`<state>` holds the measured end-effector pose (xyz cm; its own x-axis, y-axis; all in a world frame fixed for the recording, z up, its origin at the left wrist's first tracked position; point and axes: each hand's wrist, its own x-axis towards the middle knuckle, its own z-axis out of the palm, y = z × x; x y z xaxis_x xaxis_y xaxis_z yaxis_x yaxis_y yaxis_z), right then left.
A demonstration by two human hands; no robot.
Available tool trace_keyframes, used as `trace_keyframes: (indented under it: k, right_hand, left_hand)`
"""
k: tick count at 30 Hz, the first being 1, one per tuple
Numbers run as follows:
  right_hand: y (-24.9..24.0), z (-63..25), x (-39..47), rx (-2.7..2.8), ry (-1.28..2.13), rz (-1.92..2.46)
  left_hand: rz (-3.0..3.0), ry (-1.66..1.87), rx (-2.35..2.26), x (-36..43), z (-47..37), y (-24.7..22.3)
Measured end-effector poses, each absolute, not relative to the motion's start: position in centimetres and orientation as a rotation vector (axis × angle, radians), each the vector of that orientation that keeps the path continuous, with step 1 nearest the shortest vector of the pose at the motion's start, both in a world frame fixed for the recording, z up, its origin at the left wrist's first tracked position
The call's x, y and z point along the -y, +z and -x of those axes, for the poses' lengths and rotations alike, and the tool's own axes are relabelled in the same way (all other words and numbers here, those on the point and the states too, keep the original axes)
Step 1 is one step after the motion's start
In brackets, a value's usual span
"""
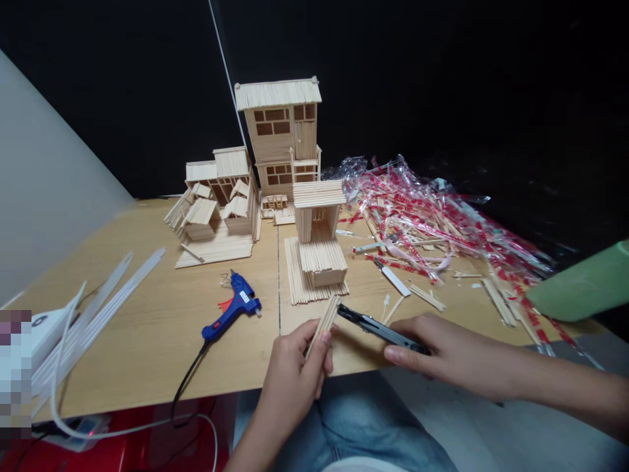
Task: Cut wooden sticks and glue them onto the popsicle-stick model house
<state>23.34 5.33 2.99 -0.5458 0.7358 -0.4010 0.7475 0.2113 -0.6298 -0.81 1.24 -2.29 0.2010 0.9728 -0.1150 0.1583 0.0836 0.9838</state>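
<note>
My left hand (305,357) pinches a small bundle of wooden sticks (323,322), held slanting upward over the table's front edge. In my right hand (417,344) is a dark-handled cutting tool (376,328), its black tip beside the upper part of the bundle; whether they touch I cannot tell. Just behind the sticks stands a small stick-built model (322,259) with a roof and a slatted base. A blue glue gun (233,308) lies to the left of my hands, its nozzle end pointing away from me.
Behind stand a tall stick house (282,128) and a lower stick model (216,203). Torn red and clear wrappers (417,210) pile up at the right, near a green cylinder (584,282). A white-handled knife (393,278) lies before them. Clear glue sticks (108,308) and cables are at the left.
</note>
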Motion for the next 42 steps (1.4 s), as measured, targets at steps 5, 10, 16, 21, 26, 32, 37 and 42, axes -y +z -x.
trace_keyframes:
  k: [5,10,16,21,26,32,37,42]
  right_hand:
    - [2.74,-23.12,-5.44,-2.42,-1.159,-1.51]
    - [2.47,-23.15,-5.75,-2.438,-1.161,-1.475]
    - [2.49,-23.32,-6.06,-2.45,-1.286,-1.426]
    - [2.36,-23.37,-6.18,-2.441,-1.303,-1.441]
    - [2.41,-23.35,-6.11,-2.466,-1.25,-1.441]
    - [2.57,-23.21,-6.05,-2.447,-1.223,-1.443]
    - [2.56,-23.07,-5.95,-2.476,-1.163,-1.466]
    - [2.45,-22.76,-5.64,-2.511,-1.034,-1.533]
  left_hand:
    - [-1.319,0.914,-1.195,-1.2,0.71,-2.31]
    - [-1.29,0.929,-1.196,-1.25,0.75,-2.24]
    - [-1.224,0.93,-1.162,-1.5,0.75,-1.95]
    - [-1.244,0.925,-1.176,-1.43,0.79,-2.13]
    - [-1.255,0.938,-1.185,-1.56,0.86,-2.18]
    - [-1.258,0.938,-1.195,-1.59,0.85,-2.05]
    - [-1.286,0.935,-1.211,-1.49,0.8,-1.94]
    - [-1.351,0.93,-1.265,-1.28,0.75,-1.76]
